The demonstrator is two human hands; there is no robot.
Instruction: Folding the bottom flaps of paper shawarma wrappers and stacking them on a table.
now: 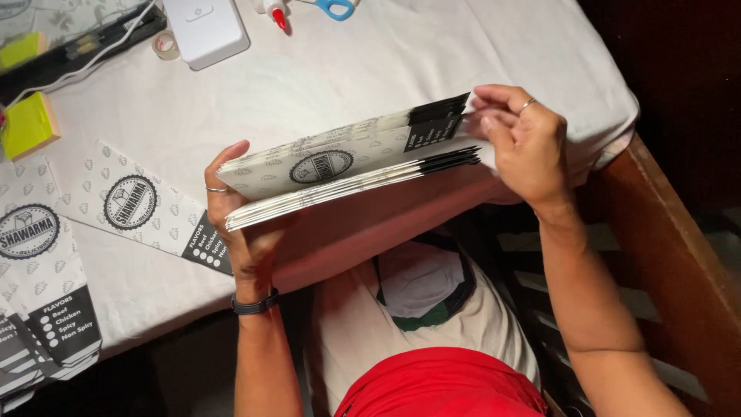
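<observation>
While the stack of flat printed paper sleeves (347,174) hangs in the air over the near table edge (154,301), its long axis runs between the two hands, rising toward the right. The left hand (235,212) clamps the lower end, thumb on top, and the right hand (521,143) pinches the upper, black-printed end, fingertips (486,108) fanning the top sheets. More sleeves (143,205) lie on the white cloth, left of the stack.
</observation>
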